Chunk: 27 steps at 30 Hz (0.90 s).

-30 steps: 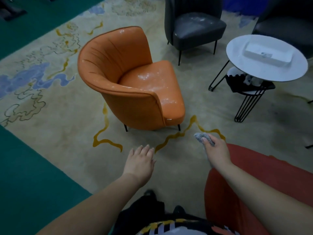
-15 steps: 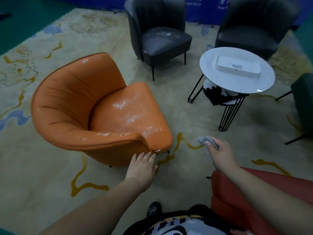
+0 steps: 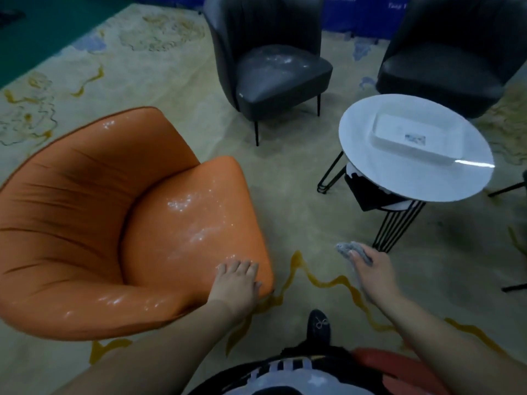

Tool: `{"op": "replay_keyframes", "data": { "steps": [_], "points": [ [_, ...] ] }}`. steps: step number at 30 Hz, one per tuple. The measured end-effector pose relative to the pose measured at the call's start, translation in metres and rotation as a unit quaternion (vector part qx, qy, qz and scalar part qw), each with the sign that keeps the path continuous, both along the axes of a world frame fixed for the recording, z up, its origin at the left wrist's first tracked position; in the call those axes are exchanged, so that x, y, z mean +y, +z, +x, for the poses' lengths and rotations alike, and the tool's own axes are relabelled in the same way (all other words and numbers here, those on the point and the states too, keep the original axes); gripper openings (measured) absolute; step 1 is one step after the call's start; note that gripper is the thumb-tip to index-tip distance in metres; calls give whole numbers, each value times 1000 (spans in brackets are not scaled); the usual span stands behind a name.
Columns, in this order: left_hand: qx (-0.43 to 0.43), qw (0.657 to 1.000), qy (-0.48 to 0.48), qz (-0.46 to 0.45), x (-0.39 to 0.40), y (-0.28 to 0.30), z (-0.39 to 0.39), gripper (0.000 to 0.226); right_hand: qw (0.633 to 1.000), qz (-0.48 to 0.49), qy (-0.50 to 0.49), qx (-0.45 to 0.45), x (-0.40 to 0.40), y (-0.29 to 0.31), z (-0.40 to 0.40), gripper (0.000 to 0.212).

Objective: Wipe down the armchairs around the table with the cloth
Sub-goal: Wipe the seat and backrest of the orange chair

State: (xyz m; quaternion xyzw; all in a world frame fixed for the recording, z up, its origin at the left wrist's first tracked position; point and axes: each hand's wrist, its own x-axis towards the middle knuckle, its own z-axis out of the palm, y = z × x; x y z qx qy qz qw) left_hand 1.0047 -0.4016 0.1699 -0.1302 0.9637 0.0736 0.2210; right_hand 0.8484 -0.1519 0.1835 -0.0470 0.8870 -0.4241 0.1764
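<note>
An orange armchair (image 3: 94, 223) fills the left of the view, its seat glistening with pale specks. My left hand (image 3: 235, 283) rests flat on the seat's near front corner, fingers straight. My right hand (image 3: 370, 270) hovers over the carpet to the right of that chair and grips a small grey cloth (image 3: 346, 248). Two dark grey armchairs stand farther back, one (image 3: 271, 67) at centre with a dusty seat, one (image 3: 450, 52) at the right. A round white table (image 3: 370, 172) on black wire legs stands between them and my right hand.
A white rectangular tray (image 3: 410, 138) lies on the table, and a black-and-white thing sits on its lower shelf. A red seat edge (image 3: 399, 363) shows at the bottom right, beside my dark shoe (image 3: 318, 323). Patterned beige carpet covers the floor; thin chair legs (image 3: 507, 189) poke in at the right edge.
I have come closer to the orange armchair. My left hand went from hovering near its front edge to resting on the seat corner. The right hand still grips the cloth.
</note>
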Motion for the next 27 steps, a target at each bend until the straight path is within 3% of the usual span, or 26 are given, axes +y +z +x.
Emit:
{"op": "replay_keyframes", "data": {
  "steps": [7, 14, 17, 22, 27],
  "points": [
    [-31, 993, 115, 4, -9, -1, -75, 53, 997, 23, 74, 13, -21, 12, -125, 31],
    [-47, 979, 196, 15, -48, -6, -115, 53, 985, 9, 169, 16, -98, 10, -196, 18],
    [-51, 974, 220, 18, -73, -17, -138, 54, 980, 18, 199, -1, -135, 3, -226, 29],
    [-62, 966, 251, 23, -117, -30, -178, 54, 970, -6, 243, 3, -200, 10, -276, 21],
    [-46, 959, 276, 34, -161, -24, -207, 53, 962, 32, 270, 19, -268, 7, -312, 33]
  ]
}}
